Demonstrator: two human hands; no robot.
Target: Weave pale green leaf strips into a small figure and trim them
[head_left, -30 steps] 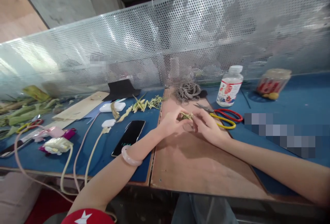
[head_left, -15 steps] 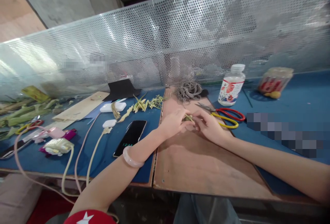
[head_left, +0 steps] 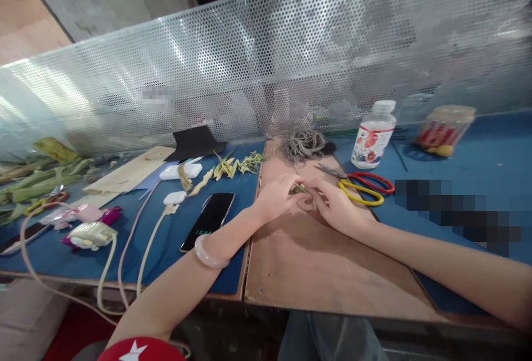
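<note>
A perforated metal screen point(head_left: 208, 67) crosses the frame behind a blue worktop point(head_left: 499, 150) with a bare wooden panel point(head_left: 324, 272) at the centre. On it are two pairs of scissors, one right of centre point(head_left: 361, 186) and one at far left point(head_left: 45, 204); two phones, left of centre point(head_left: 211, 217) and at the left edge point(head_left: 22, 238); one labelled bottle point(head_left: 373, 142) and one jar point(head_left: 444, 133) at upper right; one grey tangle of cord point(head_left: 303, 146).

One small plant piece point(head_left: 298, 188), slim and greenish, is at mid-frame, mostly covered. It lies between the two hands: the left hand point(head_left: 274, 200) has its fingers curled shut around it; the right hand point(head_left: 338, 208) has nearly closed fingers at its right end, their grip hidden.
</note>
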